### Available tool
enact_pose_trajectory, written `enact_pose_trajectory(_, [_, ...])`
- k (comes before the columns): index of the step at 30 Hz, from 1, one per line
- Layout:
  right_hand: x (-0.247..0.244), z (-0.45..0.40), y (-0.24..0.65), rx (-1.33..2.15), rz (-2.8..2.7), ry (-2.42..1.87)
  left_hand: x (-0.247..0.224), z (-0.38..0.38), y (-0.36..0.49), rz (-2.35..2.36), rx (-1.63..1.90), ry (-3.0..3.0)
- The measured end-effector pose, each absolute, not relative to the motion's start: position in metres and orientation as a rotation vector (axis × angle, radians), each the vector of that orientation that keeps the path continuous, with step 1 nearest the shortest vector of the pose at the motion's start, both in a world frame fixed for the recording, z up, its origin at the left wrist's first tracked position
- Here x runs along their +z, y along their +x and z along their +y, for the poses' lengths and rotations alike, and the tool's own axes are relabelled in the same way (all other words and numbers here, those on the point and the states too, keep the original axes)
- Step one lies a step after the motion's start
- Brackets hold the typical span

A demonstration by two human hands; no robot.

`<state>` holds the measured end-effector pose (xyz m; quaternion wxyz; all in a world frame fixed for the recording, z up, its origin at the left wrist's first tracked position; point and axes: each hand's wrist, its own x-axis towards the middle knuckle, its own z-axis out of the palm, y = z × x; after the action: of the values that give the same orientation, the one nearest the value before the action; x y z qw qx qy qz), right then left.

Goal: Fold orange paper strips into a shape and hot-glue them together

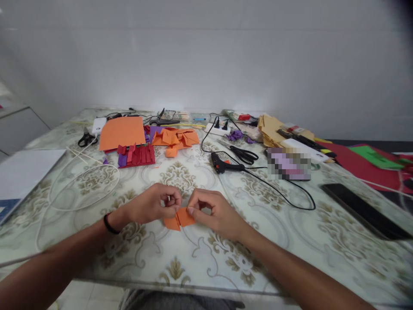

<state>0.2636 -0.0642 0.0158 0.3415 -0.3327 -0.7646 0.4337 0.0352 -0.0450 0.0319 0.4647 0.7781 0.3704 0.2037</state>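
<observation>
Near the middle of the patterned table (180, 269), a small orange paper piece (186, 217) with a crease or slit down it lies between my hands. My left hand (158, 203) pinches its upper left part, thumb and forefinger together. On the right side of the paper, my right hand (214, 212) grips the edge between thumb and fingers. Beyond them are folded orange pieces (176, 138), a row of folded red strips (138, 155) and a larger orange sheet (124, 132).
A black glue gun (226, 165) with a looping cord lies ahead to the right, beside black-handled scissors (243, 155). A dark phone (364, 211) rests at the right. Farther back is a white power strip (218, 129). A white cable (69, 209) curls at the left.
</observation>
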Motion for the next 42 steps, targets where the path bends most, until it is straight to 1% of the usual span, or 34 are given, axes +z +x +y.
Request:
enact_pose_trajectory(13, [0.013,-0.061,0.266,1.139,-1.957,-0.899,0.029,-0.040,0.031,0.908,0.500,1.888])
enact_pose_trajectory(20, [0.014,-0.061,0.262,1.227,-1.977,-0.998,0.029,-0.038,0.029,0.937,0.334,1.989])
enact_pose_trajectory(24, [0.013,-0.063,0.260,1.265,-1.987,-1.004,0.027,-0.042,0.032,0.880,0.299,2.120])
enact_pose_trajectory(29, [0.010,-0.063,0.259,1.338,-1.943,-0.984,0.030,-0.047,0.033,0.705,0.336,2.210])
enact_pose_trajectory(36, [0.010,-0.063,0.259,1.449,-1.865,-0.927,0.034,-0.048,0.031,0.676,0.410,2.195])
enact_pose_trajectory(42, [0.009,-0.062,0.261,1.470,-1.841,-0.867,0.036,-0.049,0.029,0.658,0.507,2.200])
